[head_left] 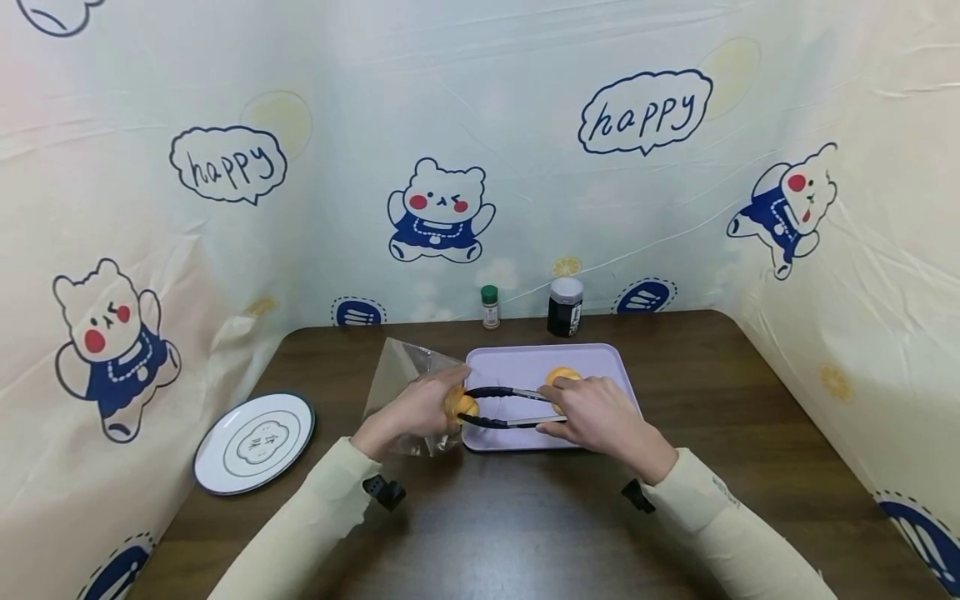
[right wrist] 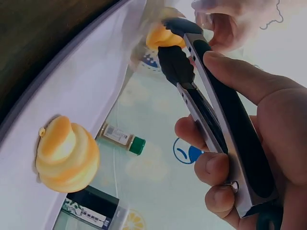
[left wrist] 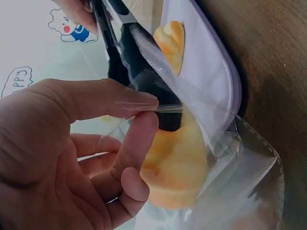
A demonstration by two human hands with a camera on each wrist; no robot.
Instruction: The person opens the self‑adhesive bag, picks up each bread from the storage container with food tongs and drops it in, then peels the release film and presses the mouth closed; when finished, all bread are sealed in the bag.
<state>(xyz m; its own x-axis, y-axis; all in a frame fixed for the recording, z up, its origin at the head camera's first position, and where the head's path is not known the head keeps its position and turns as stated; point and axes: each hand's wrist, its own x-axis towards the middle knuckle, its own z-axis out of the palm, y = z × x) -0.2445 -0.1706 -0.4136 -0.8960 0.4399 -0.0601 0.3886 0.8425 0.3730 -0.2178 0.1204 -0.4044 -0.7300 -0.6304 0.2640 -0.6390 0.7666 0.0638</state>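
Observation:
My left hand (head_left: 427, 404) pinches the edge of a clear plastic bag (left wrist: 254, 158) between thumb and forefinger. In my right hand (head_left: 600, 414) is a pair of tongs (right wrist: 235, 124) with metal arms and black tips, gripped round the handles. The tong tips point left to the mouth of the bag. A golden bread roll (left wrist: 177, 167) sits there, behind the clear film in the left wrist view, with one black tip against it. A second swirled roll (right wrist: 69, 155) lies on the lilac tray (head_left: 510, 360), near my right hand.
A white plate with a dark rim (head_left: 217, 454) lies at the left of the dark wooden table (head_left: 510, 517). Behind the tray stand a small green-capped bottle (head_left: 491, 310) and a black jar with a pale lid (head_left: 564, 312). A printed cloth (head_left: 337, 208) hangs behind.

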